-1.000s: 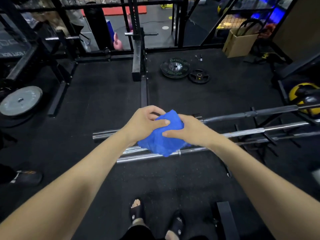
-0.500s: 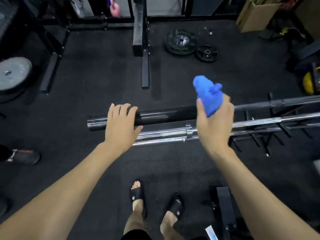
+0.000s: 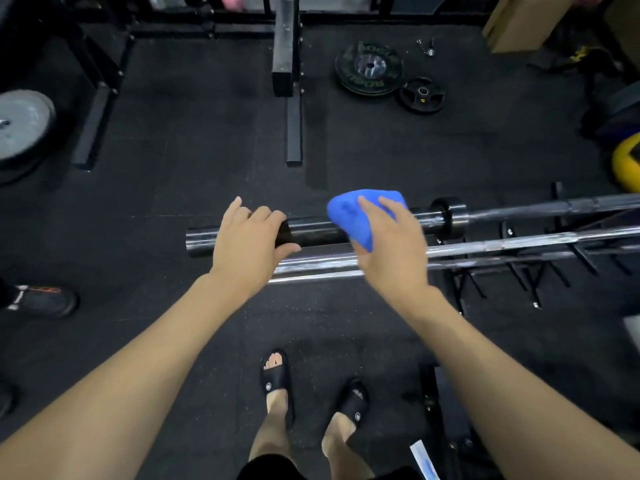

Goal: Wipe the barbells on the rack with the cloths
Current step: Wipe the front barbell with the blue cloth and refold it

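While the black barbell sleeve (image 3: 311,233) is lying level across the middle of the view, its long axis is running left to right, with the free end pointing left and the collar (image 3: 448,218) sitting on the right, where the thinner dark shaft (image 3: 554,206) is carrying on toward the right edge. The left hand (image 3: 247,240) is resting over the sleeve near its left end, fingers curling over the far side and thumb reaching along the near side, so it is gripping the bar. The right hand (image 3: 388,244) is pressing a bunched blue cloth (image 3: 353,216) onto the same sleeve just short of the collar, fingers spreading across the top of the cloth and holding it down against the metal; the hand is looking slightly blurred. Just nearer the person, two chrome barbells (image 3: 519,242) are lying parallel to the black one, their ends also pointing left, all sitting on a low black rack (image 3: 533,282) at the right. Beyond the bars, two weight plates (image 3: 370,69) are lying flat on the dark rubber floor (image 3: 207,161). Down below, the person's feet in black slides (image 3: 277,382) are standing on that floor, toes pointing toward the bars.
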